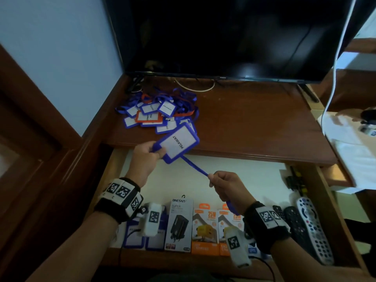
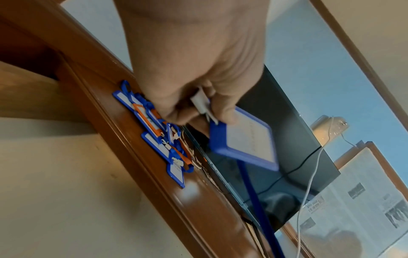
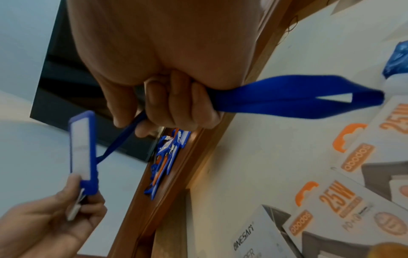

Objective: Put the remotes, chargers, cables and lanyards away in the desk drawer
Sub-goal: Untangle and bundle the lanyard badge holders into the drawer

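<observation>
At frame centre, above the open drawer (image 1: 203,180), the left hand (image 1: 145,153) pinches a blue badge holder (image 1: 177,142) by its clip end. The right hand (image 1: 227,185) grips its blue strap (image 1: 195,166), fingers curled around it.

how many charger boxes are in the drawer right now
3 in a row along the drawer's front: the white ONESAM box, then two orange 25W boxes to its right. The arms may hide more.

Left hand (image 1: 144,154) pinches badge holder (image 1: 176,143); right hand (image 1: 227,185) grips its strap (image 1: 195,166).
</observation>
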Demonstrator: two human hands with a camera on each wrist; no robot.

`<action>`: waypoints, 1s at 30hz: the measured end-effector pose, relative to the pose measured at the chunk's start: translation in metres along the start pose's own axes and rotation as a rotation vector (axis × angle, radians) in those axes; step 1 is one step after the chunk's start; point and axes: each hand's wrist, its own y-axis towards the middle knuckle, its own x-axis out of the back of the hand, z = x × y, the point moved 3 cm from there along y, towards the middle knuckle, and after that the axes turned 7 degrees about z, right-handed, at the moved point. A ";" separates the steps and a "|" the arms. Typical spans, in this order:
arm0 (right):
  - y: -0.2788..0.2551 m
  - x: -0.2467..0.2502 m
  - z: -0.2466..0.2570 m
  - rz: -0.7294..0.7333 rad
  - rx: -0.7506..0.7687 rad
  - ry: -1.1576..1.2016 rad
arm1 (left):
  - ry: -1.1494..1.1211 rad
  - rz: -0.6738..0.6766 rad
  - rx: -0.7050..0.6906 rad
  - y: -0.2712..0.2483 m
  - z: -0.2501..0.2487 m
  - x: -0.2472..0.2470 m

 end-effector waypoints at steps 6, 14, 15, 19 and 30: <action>-0.004 -0.020 0.015 0.198 0.020 -0.053 | 0.192 -0.225 -0.073 0.002 0.002 -0.009; -0.001 -0.038 0.059 0.406 0.129 0.170 | 0.612 0.065 -0.169 -0.004 0.015 -0.039; 0.000 -0.036 0.061 0.385 0.135 0.171 | 0.670 0.144 -0.176 -0.006 0.016 -0.043; 0.004 -0.022 0.063 0.216 0.104 0.052 | 0.865 0.424 -0.227 -0.018 0.016 -0.051; 0.012 0.011 0.046 0.046 0.018 -0.105 | 0.936 0.869 -0.130 -0.031 0.005 -0.050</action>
